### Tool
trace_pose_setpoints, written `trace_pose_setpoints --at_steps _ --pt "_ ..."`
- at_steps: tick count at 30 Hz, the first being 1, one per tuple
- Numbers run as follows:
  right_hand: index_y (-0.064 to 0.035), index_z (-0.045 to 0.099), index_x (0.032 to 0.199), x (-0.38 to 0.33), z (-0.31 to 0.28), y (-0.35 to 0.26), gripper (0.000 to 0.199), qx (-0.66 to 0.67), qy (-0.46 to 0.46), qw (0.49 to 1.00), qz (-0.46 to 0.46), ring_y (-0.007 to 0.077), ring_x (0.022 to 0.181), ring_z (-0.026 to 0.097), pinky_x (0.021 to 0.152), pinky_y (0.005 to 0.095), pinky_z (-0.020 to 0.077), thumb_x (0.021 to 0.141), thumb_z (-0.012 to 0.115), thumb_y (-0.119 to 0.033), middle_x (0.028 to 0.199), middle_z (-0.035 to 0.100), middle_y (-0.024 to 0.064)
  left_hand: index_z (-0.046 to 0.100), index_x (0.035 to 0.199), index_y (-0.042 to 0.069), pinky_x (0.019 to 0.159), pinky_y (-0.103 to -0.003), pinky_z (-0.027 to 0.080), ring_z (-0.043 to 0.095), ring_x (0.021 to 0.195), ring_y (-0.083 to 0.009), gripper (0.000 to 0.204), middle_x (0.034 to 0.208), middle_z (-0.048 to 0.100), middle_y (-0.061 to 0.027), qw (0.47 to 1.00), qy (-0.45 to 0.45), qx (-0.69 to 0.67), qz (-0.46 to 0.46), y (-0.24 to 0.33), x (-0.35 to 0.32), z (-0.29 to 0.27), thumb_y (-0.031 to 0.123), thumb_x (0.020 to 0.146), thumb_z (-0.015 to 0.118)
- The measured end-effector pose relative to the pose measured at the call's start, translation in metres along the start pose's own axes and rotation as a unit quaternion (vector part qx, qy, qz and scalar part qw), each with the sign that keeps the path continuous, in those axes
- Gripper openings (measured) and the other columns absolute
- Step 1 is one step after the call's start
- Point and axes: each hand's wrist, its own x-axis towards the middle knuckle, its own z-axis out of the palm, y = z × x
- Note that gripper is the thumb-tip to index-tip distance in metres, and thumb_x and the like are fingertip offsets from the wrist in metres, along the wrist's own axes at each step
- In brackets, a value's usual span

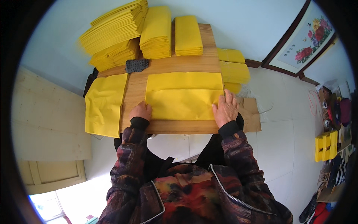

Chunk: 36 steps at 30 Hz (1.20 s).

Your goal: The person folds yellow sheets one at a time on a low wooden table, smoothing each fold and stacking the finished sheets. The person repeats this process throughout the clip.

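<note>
A yellow paper sheet [184, 95] lies folded on a wooden board [171, 126], its lower half doubled over. My left hand [141, 111] rests with curled fingers on the sheet's lower left corner. My right hand [225, 108] lies flat with fingers spread on the sheet's right edge. Both press down on the paper.
A loose pile of yellow sheets [104, 104] hangs over the board's left edge. Several stacks of folded yellow paper [156, 33] stand at the far end, beside a dark grey mesh object [136, 65]. More stacks [234, 71] sit right of the board, and brown cardboard [251, 114] lies on the floor.
</note>
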Motion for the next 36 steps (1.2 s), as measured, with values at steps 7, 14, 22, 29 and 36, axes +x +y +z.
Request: trace_pose_setpoints --at_steps 7,14,22,29,36 --pt "-0.0002 0.052 0.124 0.005 0.033 -0.003 0.032 0.089 -0.072 0.990 -0.085 0.0283 0.136 0.031 0.109 0.0390 0.0302 0.094 0.045 -0.011 0.144 0.037 0.0135 0.063 0.088 0.005 0.071 -0.050 0.049 0.063 0.080 -0.0408 0.032 0.082 0.066 -0.0218 1.000 -0.023 -0.003 -0.012 0.004 -0.001 -0.004 0.035 0.085 0.050" --pt "-0.0129 0.046 0.136 -0.003 0.029 -0.005 0.053 0.100 -0.083 0.983 -0.130 0.0367 0.138 0.025 0.112 0.0454 0.0216 0.090 0.057 -0.037 0.147 0.032 0.0164 0.063 0.087 0.006 0.072 -0.050 0.049 0.063 0.081 -0.0400 0.032 0.083 0.066 -0.0217 1.000 -0.013 -0.009 -0.026 0.001 -0.001 -0.001 0.035 0.084 0.051" --pt "-0.0239 0.040 0.143 -0.001 0.012 -0.016 0.070 0.072 -0.143 0.981 -0.111 0.0406 0.141 0.013 0.114 0.0503 0.0097 0.084 0.058 -0.056 0.154 0.018 0.0173 0.060 0.096 0.007 0.074 -0.051 0.048 0.062 0.087 -0.0397 0.028 0.092 0.067 -0.0186 0.997 -0.026 0.027 -0.065 0.013 -0.001 -0.014 0.030 0.082 0.055" --pt "-0.0220 0.045 0.139 -0.002 0.029 -0.013 0.061 0.013 -0.141 0.983 -0.113 0.0393 0.142 0.012 0.115 0.0487 0.0069 0.085 0.055 -0.048 0.154 0.020 0.0169 0.053 0.126 0.007 0.112 -0.046 0.024 0.036 0.134 -0.0288 0.044 0.140 0.045 -0.0119 0.934 0.035 -0.044 0.353 0.146 -0.042 0.050 0.024 0.086 0.055" --pt "-0.0219 0.045 0.139 -0.003 0.026 -0.015 0.066 0.081 -0.084 0.986 -0.118 0.0400 0.141 0.013 0.114 0.0497 0.0086 0.082 0.059 -0.052 0.152 0.021 0.0181 0.034 0.143 0.007 0.116 -0.042 0.014 0.021 0.143 -0.0245 0.064 0.153 0.027 -0.0100 0.968 -0.068 -0.029 0.238 0.118 -0.031 0.053 0.043 0.092 0.049"
